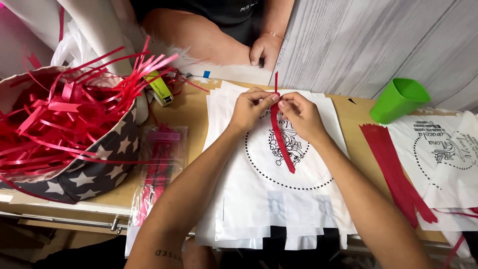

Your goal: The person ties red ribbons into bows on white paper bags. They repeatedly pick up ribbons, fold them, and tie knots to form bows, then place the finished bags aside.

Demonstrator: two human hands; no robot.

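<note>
My left hand [250,107] and my right hand [299,114] meet over a stack of white paper bags [279,199] with a round black print. Both pinch the upper part of a red ribbon strip [281,142]. Its top end sticks up between my fingertips, and the rest hangs down across the printed circle on the top bag. The bags lie flat on a wooden table [191,112], with their bottom folds overhanging the near edge.
A star-patterned fabric basket [94,169] full of red ribbon strips stands at left. A clear packet [159,164] lies beside it. A green cup [398,99], a bundle of red ribbons [393,169] and more printed bags [448,159] are at right. Another person's hand [264,50] rests beyond the table.
</note>
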